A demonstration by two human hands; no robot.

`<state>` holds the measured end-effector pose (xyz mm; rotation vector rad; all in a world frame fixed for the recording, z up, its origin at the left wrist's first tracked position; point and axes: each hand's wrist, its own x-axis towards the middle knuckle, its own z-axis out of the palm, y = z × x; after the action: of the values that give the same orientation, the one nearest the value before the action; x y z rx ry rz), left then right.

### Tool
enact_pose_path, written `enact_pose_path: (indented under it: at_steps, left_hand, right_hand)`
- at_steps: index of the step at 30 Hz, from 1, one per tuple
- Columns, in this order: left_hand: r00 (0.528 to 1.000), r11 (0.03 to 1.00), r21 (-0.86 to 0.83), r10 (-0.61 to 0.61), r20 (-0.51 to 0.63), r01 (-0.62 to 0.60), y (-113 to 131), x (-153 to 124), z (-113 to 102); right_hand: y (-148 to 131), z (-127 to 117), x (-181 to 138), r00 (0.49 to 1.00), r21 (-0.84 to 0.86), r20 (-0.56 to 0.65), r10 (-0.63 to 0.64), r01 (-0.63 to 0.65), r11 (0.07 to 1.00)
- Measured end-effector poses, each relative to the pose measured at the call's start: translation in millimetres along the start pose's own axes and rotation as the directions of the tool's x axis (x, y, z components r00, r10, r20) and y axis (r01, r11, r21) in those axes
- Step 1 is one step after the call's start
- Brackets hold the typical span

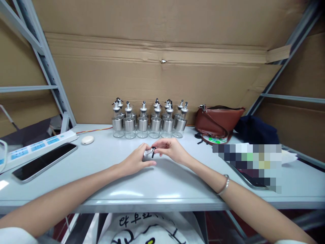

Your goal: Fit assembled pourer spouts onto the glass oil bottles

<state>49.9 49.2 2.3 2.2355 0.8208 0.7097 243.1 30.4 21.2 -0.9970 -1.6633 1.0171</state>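
My left hand [138, 158] and my right hand [170, 149] meet at the middle of the pale grey table [162, 183]. Together they pinch a small silver pourer cap with a black lever [150, 152], held just above the tabletop. The left fingers curl round its silver body; the right fingertips press on the black part. Behind the hands, against the cardboard wall, stands a row of several glass dispenser bottles [148, 123] with steel bands and the same silver pourer tops.
A white power strip [38, 146], a dark phone [44, 161] and a small white oval case [87, 139] lie at the left. A brown leather bag [218, 122] and dark cloth [256, 130] sit at the right, by a blurred patch. Metal shelf posts flank both sides.
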Motion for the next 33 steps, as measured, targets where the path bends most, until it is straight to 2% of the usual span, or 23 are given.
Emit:
enact_pose_path:
  at_steps: [6,10,20,26,33]
  left_hand:
    - [0.999,0.999,0.005,-0.036,0.012,0.036,2.2,0.5,0.3]
    - [1.000,0.999,0.035,-0.015,0.013,0.014,1.5,0.1,0.4]
    - [0.999,0.994,0.110,0.014,0.045,-0.019,-8.3,2.4,-1.7]
    - [0.994,0.986,0.149,0.061,0.086,-0.074,-9.8,1.9,-1.7]
    - [0.997,0.994,0.104,0.015,0.071,-0.022,-6.8,-1.2,-1.2]
  right_hand:
    - [0.4,1.0,-0.4,0.999,0.064,0.012,0.033,-0.034,0.997]
    - [4.2,1.0,-0.9,0.999,0.012,0.010,0.041,-0.041,0.999]
    - [11.7,-0.3,0.0,0.995,-0.129,-0.019,-0.095,0.092,0.987]
    - [16.8,-1.1,2.8,0.996,-0.117,0.019,-0.085,0.087,0.989]
    - [15.9,-0.9,2.9,0.994,-0.147,0.048,-0.101,0.107,0.983]
